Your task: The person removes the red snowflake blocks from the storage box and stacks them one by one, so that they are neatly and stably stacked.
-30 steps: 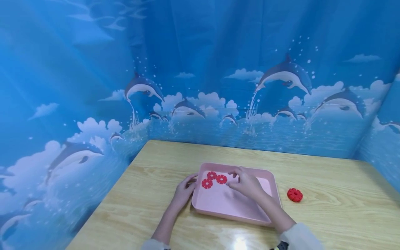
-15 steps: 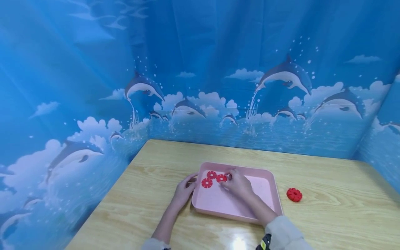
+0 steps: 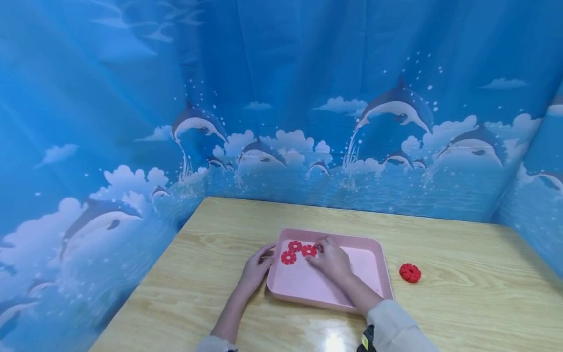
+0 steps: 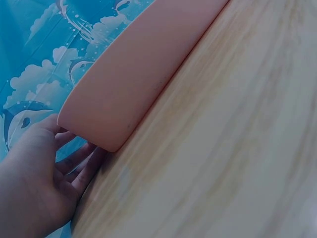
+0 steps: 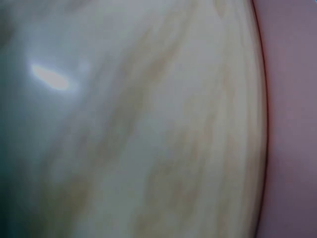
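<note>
Since a second ago the right hand [image 3: 332, 263] has been moving left, and its thumb and fingertips are now meeting a red notched disc [image 3: 309, 251].
A dark wristband [image 3: 367, 338] is showing a yellow patch below it; the fingers are bending around the disc, though whether they are pinching it I cannot tell. The left hand [image 3: 254, 271] is resting loosely spread against the pink tray [image 3: 303, 288], two more discs [image 3: 288, 257] are lying between the hands, and a thicker red piece [image 3: 410, 273] is sitting right of both.
</note>
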Motion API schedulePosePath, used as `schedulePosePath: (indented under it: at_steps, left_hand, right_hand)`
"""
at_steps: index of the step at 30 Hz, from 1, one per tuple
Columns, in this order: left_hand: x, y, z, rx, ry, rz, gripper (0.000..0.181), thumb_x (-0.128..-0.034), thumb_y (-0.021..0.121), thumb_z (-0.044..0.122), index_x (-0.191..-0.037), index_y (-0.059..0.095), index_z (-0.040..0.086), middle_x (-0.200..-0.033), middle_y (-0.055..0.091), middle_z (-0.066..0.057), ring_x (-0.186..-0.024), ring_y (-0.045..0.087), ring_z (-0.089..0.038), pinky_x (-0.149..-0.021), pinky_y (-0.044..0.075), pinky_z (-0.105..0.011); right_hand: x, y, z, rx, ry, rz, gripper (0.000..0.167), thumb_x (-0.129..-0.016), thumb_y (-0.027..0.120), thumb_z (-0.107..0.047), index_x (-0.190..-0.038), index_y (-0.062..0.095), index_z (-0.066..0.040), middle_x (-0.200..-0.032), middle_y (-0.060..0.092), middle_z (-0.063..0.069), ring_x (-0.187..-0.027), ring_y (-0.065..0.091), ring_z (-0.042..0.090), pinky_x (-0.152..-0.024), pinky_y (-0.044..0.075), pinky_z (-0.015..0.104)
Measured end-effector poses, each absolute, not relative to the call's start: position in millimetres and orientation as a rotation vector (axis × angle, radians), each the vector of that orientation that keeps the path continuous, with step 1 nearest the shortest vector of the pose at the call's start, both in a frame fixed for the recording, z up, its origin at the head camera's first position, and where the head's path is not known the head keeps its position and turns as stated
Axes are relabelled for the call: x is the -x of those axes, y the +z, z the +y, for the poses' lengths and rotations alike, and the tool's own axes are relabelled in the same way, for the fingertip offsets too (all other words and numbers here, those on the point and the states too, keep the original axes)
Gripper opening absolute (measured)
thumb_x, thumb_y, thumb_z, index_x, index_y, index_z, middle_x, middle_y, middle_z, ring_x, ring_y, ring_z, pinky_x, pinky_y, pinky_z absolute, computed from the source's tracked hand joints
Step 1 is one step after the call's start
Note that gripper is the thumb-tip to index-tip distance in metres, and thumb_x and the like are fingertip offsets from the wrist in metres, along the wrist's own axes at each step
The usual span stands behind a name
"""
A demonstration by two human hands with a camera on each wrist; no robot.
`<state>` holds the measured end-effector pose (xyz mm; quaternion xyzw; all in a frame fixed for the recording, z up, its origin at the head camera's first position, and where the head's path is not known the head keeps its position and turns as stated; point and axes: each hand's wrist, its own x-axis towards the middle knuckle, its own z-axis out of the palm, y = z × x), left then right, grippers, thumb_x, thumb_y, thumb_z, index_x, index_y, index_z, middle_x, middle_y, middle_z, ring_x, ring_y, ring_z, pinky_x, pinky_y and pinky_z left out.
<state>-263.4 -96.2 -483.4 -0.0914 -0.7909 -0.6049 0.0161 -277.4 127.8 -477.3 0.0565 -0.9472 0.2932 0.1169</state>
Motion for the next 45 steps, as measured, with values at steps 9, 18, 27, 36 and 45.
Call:
schedulePosePath:
  at_steps: [9,18,27,36,45]
  left_hand:
    - [261.7,-483.6,-97.1,0.29,-1.868,-2.474,0.038,-0.0912,0.055,0.02,-0.127,0.054,0.006,-0.112,0.058,-0.016,-0.103,0.054,-0.032,-0.088,0.047,-0.041]
    - [261.2,-483.9,-96.0,0.304,-1.873,-2.467,0.037,-0.0914,0.055,0.019,-0.126,0.054,0.005,-0.112,0.058,-0.017,-0.102,0.055,-0.031,-0.087,0.047,-0.04]
    - [261.4,-481.7,-97.8,0.318,-1.884,-2.471,0.037,-0.0911,0.055,0.013,-0.125,0.052,-0.003,-0.11,0.057,-0.022,-0.102,0.053,-0.037,-0.086,0.047,-0.047]
    - [260.7,-480.3,-98.9,0.289,-1.864,-2.471,0.037,-0.0908,0.055,0.019,-0.125,0.054,0.005,-0.112,0.058,-0.017,-0.104,0.054,-0.033,-0.087,0.048,-0.039]
    - [259.8,-478.6,-97.5,0.295,-1.852,-2.483,0.038,-0.0911,0.055,0.02,-0.126,0.053,0.004,-0.113,0.057,-0.018,-0.105,0.053,-0.034,-0.089,0.046,-0.043]
  right_hand:
    - [276.0,-475.4,129.4,-0.174,0.901,-2.761,0.037,-0.069,0.079,-0.034,-0.093,0.065,-0.01,-0.084,0.051,-0.004,-0.071,0.051,0.011,-0.061,0.047,0.029]
    - [268.3,-461.3,136.3,-0.164,1.023,-2.804,0.037,-0.07,0.079,-0.029,-0.097,0.065,-0.009,-0.082,0.052,-0.004,-0.07,0.051,0.011,-0.057,0.046,0.027]
    - [250.1,-440.6,152.5,-0.166,1.019,-2.813,0.035,-0.07,0.078,-0.028,-0.098,0.064,-0.012,-0.086,0.054,-0.004,-0.07,0.049,0.013,-0.055,0.044,0.027]
    - [227.9,-430.5,175.4,-0.248,1.016,-2.747,0.035,-0.072,0.077,-0.025,-0.1,0.063,-0.011,-0.086,0.055,0.002,-0.068,0.048,0.014,-0.056,0.044,0.026]
    - [206.1,-420.7,200.7,-0.19,0.944,-2.743,0.035,-0.072,0.077,-0.027,-0.1,0.064,-0.009,-0.085,0.051,0.001,-0.067,0.045,0.013,-0.049,0.04,0.023]
